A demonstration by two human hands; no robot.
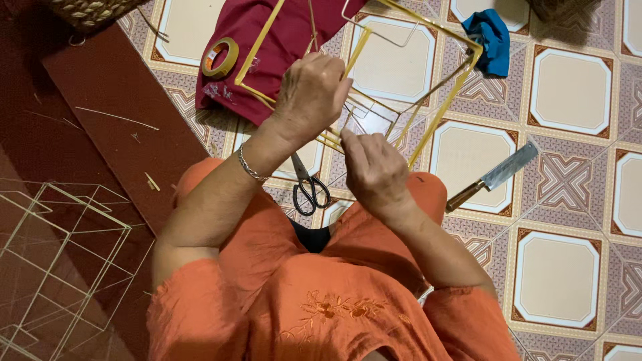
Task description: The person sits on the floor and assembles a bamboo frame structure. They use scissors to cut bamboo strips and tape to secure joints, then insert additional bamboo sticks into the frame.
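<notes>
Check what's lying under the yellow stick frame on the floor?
Under the yellow stick frame: a maroon cloth and patterned floor tiles. The left hand and right hand cover its near corner; black scissors show below.

Front: your path is barred by the yellow stick frame (pixel 374 87); red cloth (pixel 281 47) beneath
Right: open tile floor (pixel 568 100); knife (pixel 495 177) lies across it
Lap: scissors (pixel 309 187) between knees
Left: finished frame (pixel 60 261) blocks passage

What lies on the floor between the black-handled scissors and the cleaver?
In the head view, the person's right hand and orange-clad knee lie between the scissors and cleaver.
</notes>
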